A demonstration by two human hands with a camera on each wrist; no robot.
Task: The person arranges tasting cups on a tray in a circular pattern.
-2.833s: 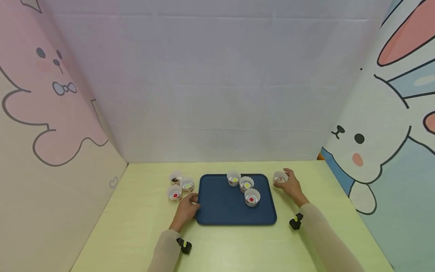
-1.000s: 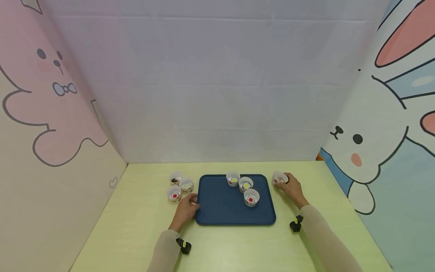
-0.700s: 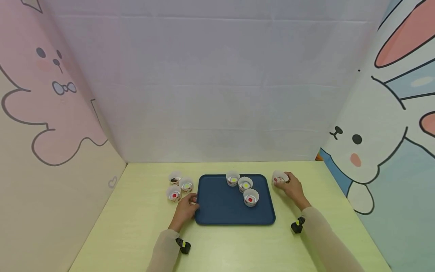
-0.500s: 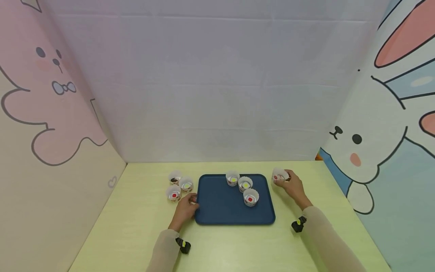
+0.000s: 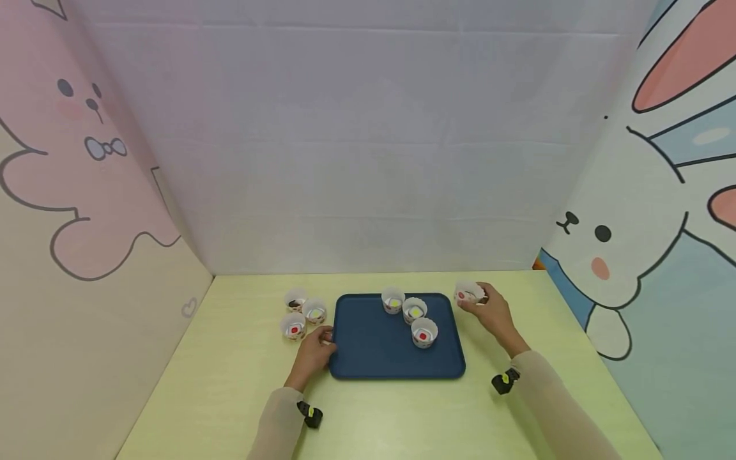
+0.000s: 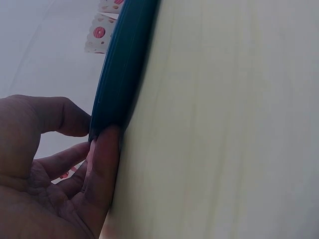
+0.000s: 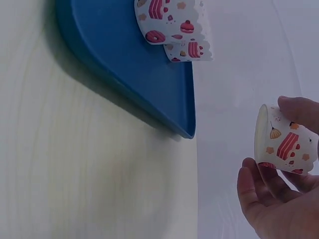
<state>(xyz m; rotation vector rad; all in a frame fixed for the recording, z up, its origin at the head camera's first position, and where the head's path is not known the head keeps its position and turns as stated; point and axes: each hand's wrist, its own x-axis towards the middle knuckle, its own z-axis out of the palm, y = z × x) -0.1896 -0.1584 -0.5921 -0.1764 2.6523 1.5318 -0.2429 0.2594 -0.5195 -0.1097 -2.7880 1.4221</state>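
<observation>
The head view looks forward and down from above; close wrist views share the tray [image 5: 376, 359].

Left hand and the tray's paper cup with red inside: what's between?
The head view shows only bare blue tray between the left hand and paper cup.

Dark content [image 5: 295, 304] of rear left cup [image 5: 296, 294] too small to identify. Right hand [image 7: 286, 204] cut off by right wrist view's edge; thumb [image 7: 300, 112] covers part of held cup [image 7: 286, 144]. Tray [image 6: 118, 69] runs past left wrist view's top.
</observation>
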